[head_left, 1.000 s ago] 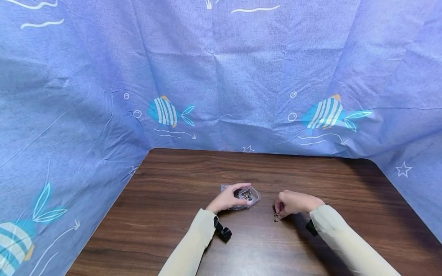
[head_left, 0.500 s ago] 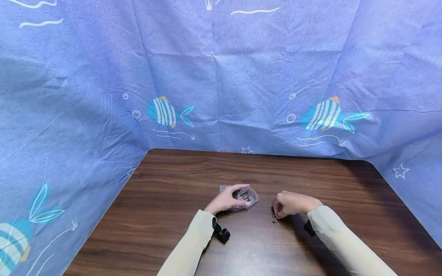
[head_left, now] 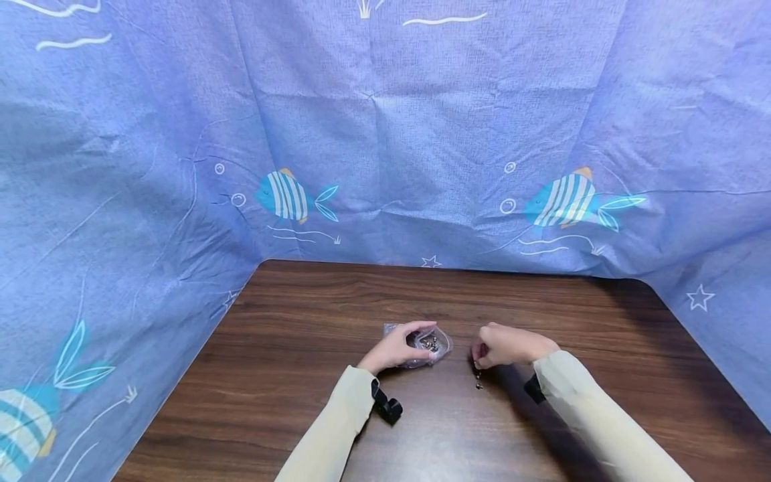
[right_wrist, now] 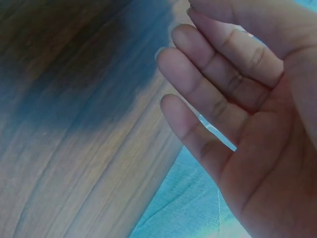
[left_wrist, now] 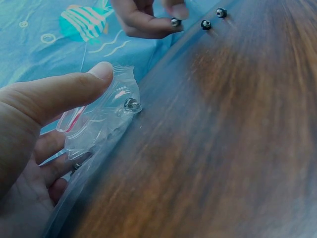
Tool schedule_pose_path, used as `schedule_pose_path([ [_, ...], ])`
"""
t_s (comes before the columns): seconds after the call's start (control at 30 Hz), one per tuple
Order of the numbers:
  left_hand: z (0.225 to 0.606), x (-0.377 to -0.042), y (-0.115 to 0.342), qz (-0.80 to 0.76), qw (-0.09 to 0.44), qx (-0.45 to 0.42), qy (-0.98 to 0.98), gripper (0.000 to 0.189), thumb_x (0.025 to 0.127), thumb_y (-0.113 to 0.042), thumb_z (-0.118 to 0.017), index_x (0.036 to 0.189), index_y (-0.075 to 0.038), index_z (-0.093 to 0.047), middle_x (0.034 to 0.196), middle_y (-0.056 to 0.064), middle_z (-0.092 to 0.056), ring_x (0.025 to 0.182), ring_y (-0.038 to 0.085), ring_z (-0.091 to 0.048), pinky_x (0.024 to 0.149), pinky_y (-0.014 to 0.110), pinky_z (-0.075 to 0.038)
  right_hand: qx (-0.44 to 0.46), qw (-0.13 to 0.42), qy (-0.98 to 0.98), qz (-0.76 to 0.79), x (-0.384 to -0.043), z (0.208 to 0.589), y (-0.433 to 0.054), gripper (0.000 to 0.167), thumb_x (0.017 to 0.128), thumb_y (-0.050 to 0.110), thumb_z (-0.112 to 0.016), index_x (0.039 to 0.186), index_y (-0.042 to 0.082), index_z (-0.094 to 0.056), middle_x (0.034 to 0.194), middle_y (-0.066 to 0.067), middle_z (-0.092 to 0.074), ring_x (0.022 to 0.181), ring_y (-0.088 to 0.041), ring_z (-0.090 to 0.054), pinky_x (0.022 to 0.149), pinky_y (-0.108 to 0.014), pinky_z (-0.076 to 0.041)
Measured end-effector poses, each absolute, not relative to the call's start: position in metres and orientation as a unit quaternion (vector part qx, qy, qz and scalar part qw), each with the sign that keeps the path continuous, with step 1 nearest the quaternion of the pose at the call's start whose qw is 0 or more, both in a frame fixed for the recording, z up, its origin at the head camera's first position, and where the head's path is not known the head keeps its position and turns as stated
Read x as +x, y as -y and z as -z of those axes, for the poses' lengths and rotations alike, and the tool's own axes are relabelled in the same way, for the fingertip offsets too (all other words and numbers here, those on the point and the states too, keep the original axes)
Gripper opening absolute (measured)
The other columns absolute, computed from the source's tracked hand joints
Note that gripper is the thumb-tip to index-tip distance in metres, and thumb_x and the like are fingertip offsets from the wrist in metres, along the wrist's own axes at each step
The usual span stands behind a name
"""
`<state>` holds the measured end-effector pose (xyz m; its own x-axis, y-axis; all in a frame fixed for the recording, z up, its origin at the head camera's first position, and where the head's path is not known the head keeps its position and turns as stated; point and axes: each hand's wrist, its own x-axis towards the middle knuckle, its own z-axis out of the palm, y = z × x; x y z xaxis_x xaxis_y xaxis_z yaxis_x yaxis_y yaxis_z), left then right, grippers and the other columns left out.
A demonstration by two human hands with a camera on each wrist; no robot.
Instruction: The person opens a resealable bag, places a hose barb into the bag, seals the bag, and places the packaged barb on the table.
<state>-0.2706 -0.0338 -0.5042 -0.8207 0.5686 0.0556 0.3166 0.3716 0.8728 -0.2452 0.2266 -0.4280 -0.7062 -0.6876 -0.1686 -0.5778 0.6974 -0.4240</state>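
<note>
My left hand [head_left: 394, 347] holds a clear plastic zip bag [head_left: 444, 343], its thumb at the near side and fingers curled round behind. The bag's mouth gapes toward the right, and several small shiny metal pieces [left_wrist: 132, 104] lie inside. To the right, my right hand [head_left: 512, 345] pinches one small metal piece [left_wrist: 176, 22] between thumb and fingertip, just above the table. Two more such pieces sit on the wood below it, the nearer one [head_left: 478, 386] by itself in the head view. In the right wrist view the right hand's pinched fingertips lie beyond the frame edge.
A dark wood-grain table [head_left: 337, 288] lies under both hands. Blue cloth [head_left: 434, 134] printed with fish hangs behind it and along the sides. Black straps with small devices [head_left: 388, 408] sit at the wrists.
My right hand has lifted off the table and shifted slightly left with a metal piece between its fingers. The left hand and the bag stay in place.
</note>
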Motion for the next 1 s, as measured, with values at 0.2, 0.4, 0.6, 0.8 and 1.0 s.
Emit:
schedule_pose_path([
  [0.2,0.505,-0.270,0.033,-0.487,0.125,0.277,-0.819,0.063,0.082,-0.026,-0.077,0.139,-0.018,-0.053,0.140,0.000,-0.054,0.129,0.018,-0.049,0.107,0.037,-0.039,-0.370,0.131,-0.903,0.172,-0.249,0.427,-0.222,0.007,0.079,0.008,-0.069,0.076,0.014,-0.070,0.071,0.012,-0.063,0.060,0.005,-0.048,0.057,-0.017,-0.046],
  [0.4,0.504,-0.270,0.034,-0.484,0.123,0.281,-0.820,0.063,0.083,-0.025,-0.077,0.140,-0.016,-0.052,0.140,0.000,-0.054,0.130,0.017,-0.048,0.107,0.036,-0.038,-0.383,0.100,-0.901,0.175,-0.255,0.428,-0.215,0.007,0.079,0.007,-0.068,0.076,0.013,-0.069,0.071,0.011,-0.063,0.063,0.005,-0.049,0.059,-0.017,-0.046],
  [0.6,0.504,-0.271,0.034,-0.484,0.124,0.282,-0.819,0.063,0.083,-0.023,-0.077,0.140,-0.015,-0.051,0.140,0.001,-0.054,0.129,0.017,-0.048,0.107,0.034,-0.038,-0.378,0.094,-0.903,0.182,-0.260,0.426,-0.206,0.006,0.082,0.009,-0.067,0.078,0.013,-0.069,0.072,0.010,-0.062,0.064,0.003,-0.049,0.060,-0.018,-0.046],
  [0.8,0.504,-0.272,0.034,-0.482,0.126,0.278,-0.821,0.061,0.083,-0.022,-0.076,0.139,-0.016,-0.052,0.138,0.002,-0.056,0.122,0.017,-0.052,0.102,0.031,-0.042,-0.377,0.076,-0.904,0.186,-0.265,0.428,-0.199,0.004,0.083,0.011,-0.068,0.082,0.009,-0.071,0.076,0.008,-0.064,0.068,0.002,-0.052,0.064,-0.019,-0.048],
  [1.0,0.503,-0.271,0.034,-0.485,0.134,0.272,-0.820,0.061,0.084,-0.024,-0.076,0.140,-0.018,-0.052,0.139,0.002,-0.055,0.121,0.018,-0.053,0.100,0.033,-0.043,-0.384,0.061,-0.905,0.175,-0.269,0.431,-0.192,0.005,0.084,0.012,-0.068,0.081,0.009,-0.071,0.074,0.008,-0.062,0.065,0.002,-0.049,0.061,-0.018,-0.046],
])
